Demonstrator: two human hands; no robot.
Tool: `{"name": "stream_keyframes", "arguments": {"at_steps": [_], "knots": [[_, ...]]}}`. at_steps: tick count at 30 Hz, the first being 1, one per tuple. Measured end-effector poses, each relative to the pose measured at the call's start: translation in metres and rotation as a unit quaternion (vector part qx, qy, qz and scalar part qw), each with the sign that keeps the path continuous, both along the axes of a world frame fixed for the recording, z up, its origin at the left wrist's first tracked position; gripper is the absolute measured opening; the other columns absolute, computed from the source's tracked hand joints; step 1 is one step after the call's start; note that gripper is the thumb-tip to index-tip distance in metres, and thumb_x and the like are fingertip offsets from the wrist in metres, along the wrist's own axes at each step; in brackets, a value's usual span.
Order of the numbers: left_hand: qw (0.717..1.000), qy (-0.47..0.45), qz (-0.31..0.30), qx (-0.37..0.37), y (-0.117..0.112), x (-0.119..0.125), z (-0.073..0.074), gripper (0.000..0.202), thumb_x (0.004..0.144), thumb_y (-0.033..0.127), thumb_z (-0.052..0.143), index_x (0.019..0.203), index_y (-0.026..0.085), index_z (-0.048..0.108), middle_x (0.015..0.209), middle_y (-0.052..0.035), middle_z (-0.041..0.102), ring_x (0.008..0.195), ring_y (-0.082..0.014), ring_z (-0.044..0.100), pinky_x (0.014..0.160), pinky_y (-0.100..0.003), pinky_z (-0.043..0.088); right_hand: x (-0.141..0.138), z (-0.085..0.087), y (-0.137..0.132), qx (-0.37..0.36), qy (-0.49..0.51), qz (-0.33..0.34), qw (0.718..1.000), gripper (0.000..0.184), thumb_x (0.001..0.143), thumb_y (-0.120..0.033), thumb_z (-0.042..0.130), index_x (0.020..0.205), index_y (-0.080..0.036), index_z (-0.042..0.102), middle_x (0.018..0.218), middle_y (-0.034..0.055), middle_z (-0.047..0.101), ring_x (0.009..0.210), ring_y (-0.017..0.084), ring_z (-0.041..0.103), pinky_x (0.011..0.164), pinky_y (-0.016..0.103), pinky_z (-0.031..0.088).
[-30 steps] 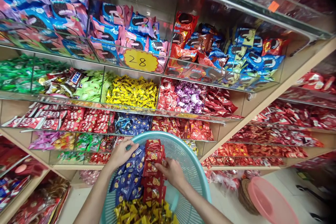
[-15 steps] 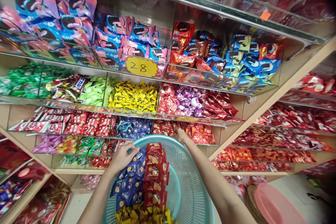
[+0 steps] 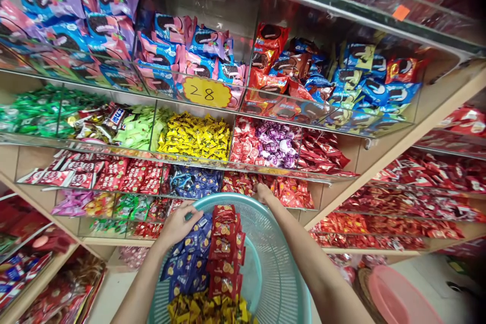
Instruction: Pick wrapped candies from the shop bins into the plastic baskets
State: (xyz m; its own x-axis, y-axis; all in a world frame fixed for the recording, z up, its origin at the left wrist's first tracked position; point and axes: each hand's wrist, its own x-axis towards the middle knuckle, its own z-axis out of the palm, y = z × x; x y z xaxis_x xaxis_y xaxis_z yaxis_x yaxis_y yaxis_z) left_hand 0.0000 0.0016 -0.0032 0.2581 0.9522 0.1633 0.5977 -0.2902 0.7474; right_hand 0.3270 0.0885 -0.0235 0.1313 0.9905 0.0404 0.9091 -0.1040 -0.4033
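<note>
My left hand (image 3: 181, 224) grips the upper left rim of a round turquoise plastic basket (image 3: 279, 243), its thumb and fingers curled over the edge. Stacked inside are blue candy packets (image 3: 190, 258), a column of dark red packets (image 3: 225, 258) and yellow-wrapped candies (image 3: 207, 310). Beyond the basket's far rim, my right hand (image 3: 262, 193) reaches into a shelf bin of red packets (image 3: 239, 183). Its fingers are mostly hidden among them, so I cannot see whether they hold one. A bin of blue packets (image 3: 195, 181) lies just left of that one.
Glass-fronted shelves (image 3: 170, 158) rise ahead, split into bins of wrapped sweets. A yellow price tag (image 3: 207, 92) reading 28 hangs on an upper shelf edge. Wooden panels (image 3: 379, 157) slant at both sides. A pink tub (image 3: 398, 293) stands on the floor at lower right.
The view has shifted slightly, so the upper shelves sit a little higher and the right side further right. Both hands keep nearly the same places, and the basket contents look the same.
</note>
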Motion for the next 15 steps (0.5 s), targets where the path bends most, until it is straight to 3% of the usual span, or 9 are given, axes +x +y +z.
{"name": "stream_keyframes", "arguments": {"at_steps": [4,10,12,15], "knots": [[1.000,0.007,0.001,-0.005,0.000,0.000,0.000,0.037,0.077,0.054,0.046,0.065,0.022,0.060,0.106,-0.0010,0.059,0.096,-0.0190,0.058,0.088,-0.028,0.040,0.000,0.016,-0.011,-0.008,0.021,0.006,1.000,0.017,0.056,-0.014,0.071,0.069,-0.016,0.059,0.065,0.0028,0.059,0.058,0.013,0.052,0.054,0.023,0.032],[1.000,0.005,0.003,0.002,0.001,-0.001,-0.001,0.040,0.076,0.057,0.045,0.065,0.022,0.061,0.108,-0.0013,0.060,0.099,-0.0208,0.057,0.090,-0.030,0.040,-0.008,0.056,-0.047,0.071,0.109,0.033,0.991,0.024,0.072,-0.038,0.060,0.085,-0.019,0.053,0.069,-0.0005,0.057,0.060,0.013,0.050,0.054,0.023,0.036],[1.000,-0.002,0.000,0.003,0.001,-0.002,-0.002,0.040,0.075,0.058,0.046,0.065,0.023,0.062,0.108,-0.0012,0.060,0.100,-0.0215,0.057,0.090,-0.030,0.040,-0.017,0.067,-0.065,0.064,0.236,0.065,0.968,0.030,0.073,-0.045,0.058,0.086,-0.019,0.049,0.070,-0.0013,0.057,0.060,0.013,0.053,0.054,0.024,0.041],[1.000,-0.012,-0.004,0.001,0.002,-0.002,-0.003,0.038,0.075,0.056,0.047,0.066,0.023,0.063,0.109,-0.0009,0.060,0.100,-0.0216,0.057,0.090,-0.031,0.041,-0.035,0.075,-0.091,0.000,0.438,0.117,0.892,0.034,0.070,-0.047,0.061,0.088,-0.021,0.047,0.074,-0.0012,0.058,0.063,0.015,0.059,0.053,0.026,0.047]]}}
